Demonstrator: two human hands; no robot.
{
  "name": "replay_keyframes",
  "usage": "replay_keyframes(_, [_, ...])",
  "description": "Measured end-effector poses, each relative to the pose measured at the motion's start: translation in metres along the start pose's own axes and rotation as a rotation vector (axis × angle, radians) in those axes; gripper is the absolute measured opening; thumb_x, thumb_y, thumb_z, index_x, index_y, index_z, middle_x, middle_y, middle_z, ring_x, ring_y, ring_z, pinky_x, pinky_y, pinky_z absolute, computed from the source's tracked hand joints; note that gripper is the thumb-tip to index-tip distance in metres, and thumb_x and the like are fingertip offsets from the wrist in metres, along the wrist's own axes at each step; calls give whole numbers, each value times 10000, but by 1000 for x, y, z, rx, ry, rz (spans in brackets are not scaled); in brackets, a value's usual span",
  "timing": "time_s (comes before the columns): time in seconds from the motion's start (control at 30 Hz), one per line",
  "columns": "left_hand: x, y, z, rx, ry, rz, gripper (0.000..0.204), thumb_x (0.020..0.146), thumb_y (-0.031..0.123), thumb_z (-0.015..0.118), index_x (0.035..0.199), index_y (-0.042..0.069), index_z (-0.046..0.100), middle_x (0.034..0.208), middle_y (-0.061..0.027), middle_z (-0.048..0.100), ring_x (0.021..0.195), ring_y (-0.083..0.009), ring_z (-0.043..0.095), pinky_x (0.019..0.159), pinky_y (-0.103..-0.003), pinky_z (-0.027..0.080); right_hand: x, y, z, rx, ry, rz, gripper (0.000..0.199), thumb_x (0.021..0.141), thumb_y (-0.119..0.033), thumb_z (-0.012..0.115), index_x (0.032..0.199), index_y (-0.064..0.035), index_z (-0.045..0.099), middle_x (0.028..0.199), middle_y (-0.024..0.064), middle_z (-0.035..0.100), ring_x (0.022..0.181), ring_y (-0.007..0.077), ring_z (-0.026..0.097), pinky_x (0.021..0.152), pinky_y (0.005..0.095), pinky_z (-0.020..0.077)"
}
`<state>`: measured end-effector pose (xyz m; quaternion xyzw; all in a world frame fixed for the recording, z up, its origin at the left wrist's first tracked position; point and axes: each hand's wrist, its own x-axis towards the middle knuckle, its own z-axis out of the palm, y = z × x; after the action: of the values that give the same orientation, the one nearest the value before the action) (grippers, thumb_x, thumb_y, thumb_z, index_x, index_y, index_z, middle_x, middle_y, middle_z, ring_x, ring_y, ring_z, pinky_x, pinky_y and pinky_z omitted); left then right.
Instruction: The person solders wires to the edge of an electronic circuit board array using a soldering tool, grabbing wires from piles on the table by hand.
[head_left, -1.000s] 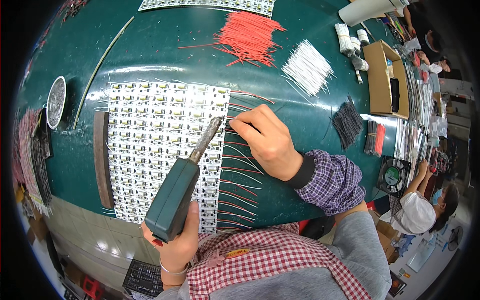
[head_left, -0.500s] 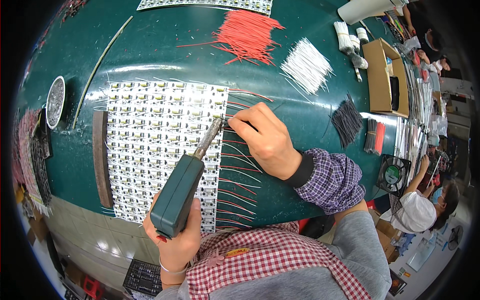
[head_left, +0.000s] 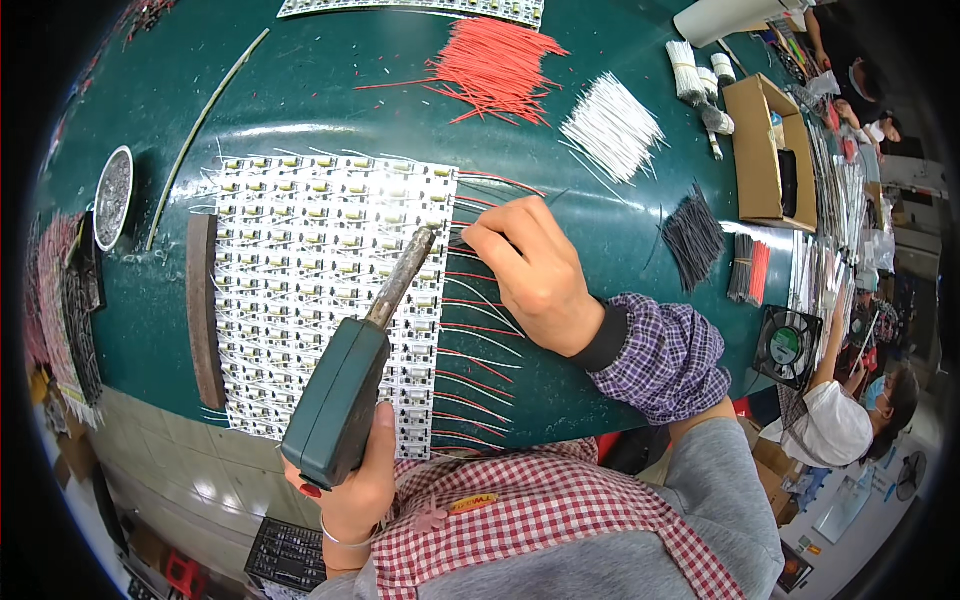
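My left hand (head_left: 362, 490) is wrapped round a soldering gun (head_left: 335, 405) with a dark green body. Its metal barrel points up and right, and the tip is over the right part of a white circuit board panel (head_left: 330, 262) covered in small components. Just right of that tip, my right hand (head_left: 540, 280) pinches a thin wire at the panel's right edge; the fingers partly hide it. Red and white wires (head_left: 475, 388) stick out along this edge, both above and below my right hand. Short white wires also lie across the panel.
Red wires (head_left: 495, 65), white wires (head_left: 612, 128) and black wires (head_left: 692, 240) lie in piles beyond my right hand. A dark bar (head_left: 202, 310) borders the panel's left side, near a small bowl (head_left: 115, 198). A cardboard box (head_left: 757, 150) and a fan (head_left: 787, 345) stand right.
The soldering gun has moved slightly left, its tip now farther from my right fingertips. My right hand has shifted a little up and right, still pinching.
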<state>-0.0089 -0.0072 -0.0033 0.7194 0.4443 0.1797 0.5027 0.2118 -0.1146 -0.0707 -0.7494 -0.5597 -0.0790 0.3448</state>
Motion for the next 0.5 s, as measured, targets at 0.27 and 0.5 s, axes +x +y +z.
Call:
replay_keyframes(0.27, [-3, -7, -3, 6, 16, 82, 239, 780, 86, 795, 962, -41, 705, 812, -92, 691, 643, -145, 602, 585, -279, 487, -11, -12, 0, 90, 1, 12, 338, 661, 80, 658, 998, 49, 655, 929, 118, 607, 809, 271, 586, 697, 347, 503])
replay_keyframes(0.5, [-4, -12, -6, 54, -24, 106, 216, 779, 82, 790, 929, -43, 697, 809, -104, 679, 627, -160, 602, 571, -286, 478, -13, -10, 2, 79, -33, 7, 310, 690, 43, 643, 999, 48, 640, 948, 121, 597, 834, 266, 575, 707, 339, 506])
